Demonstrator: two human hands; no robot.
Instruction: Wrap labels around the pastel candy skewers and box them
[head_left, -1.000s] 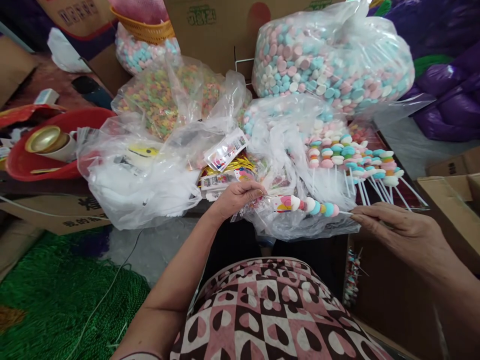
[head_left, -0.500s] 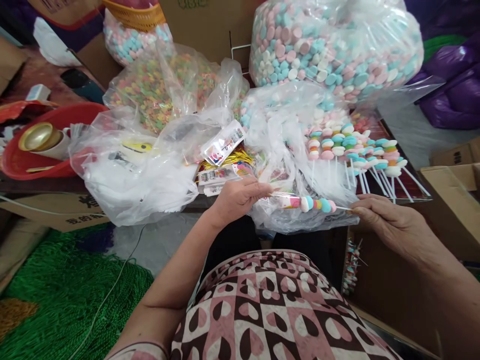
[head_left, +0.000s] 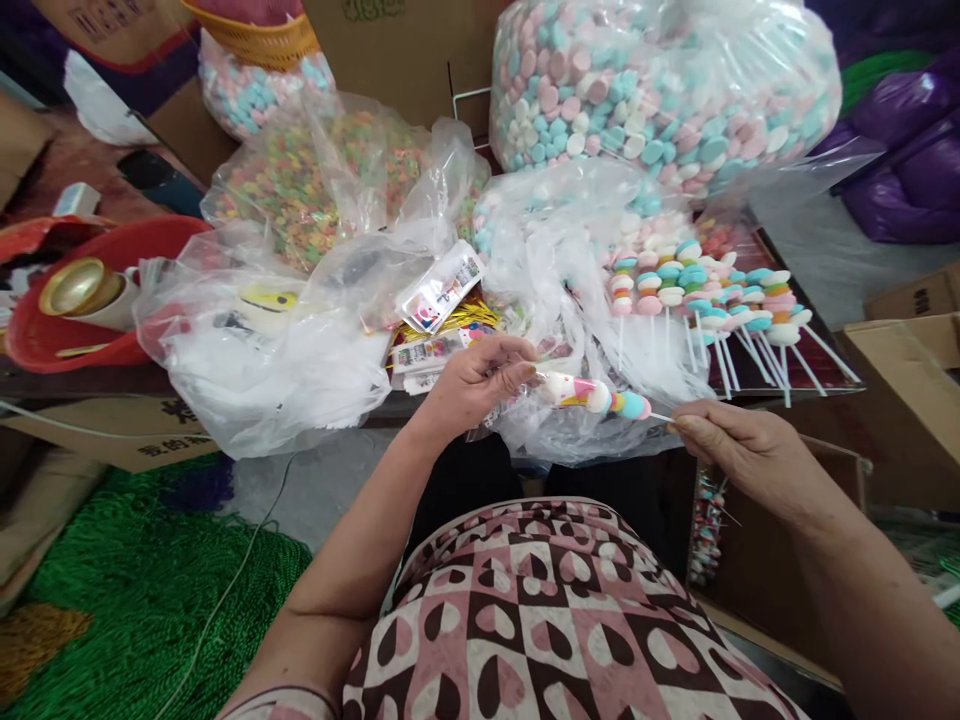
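Note:
My right hand [head_left: 742,450] pinches the white stick of a marshmallow skewer [head_left: 632,405] strung with blue, white, pink and orange-yellow pieces. The skewer lies nearly level, tilted down to the right. Its far end sits inside a clear printed wrapper [head_left: 576,388], whose other end my left hand [head_left: 480,385] grips between thumb and fingers. Beyond my right hand, several finished-looking marshmallow skewers [head_left: 705,290] lie in a heap with their sticks toward me. Close to my left hand are a stack of printed wrappers [head_left: 431,352] and gold twist ties [head_left: 461,315].
A big bag of marshmallows [head_left: 660,100] stands at the back, a bag of gummy candy [head_left: 330,180] left of it. White plastic bags [head_left: 292,370] cover the left table edge beside a red basin [head_left: 37,335]. An open cardboard box [head_left: 795,540] sits low on the right.
My right hand has moved left with the skewer, which now sits farther inside the wrapper. My left hand has shifted slightly, still gripping the wrapper's end.

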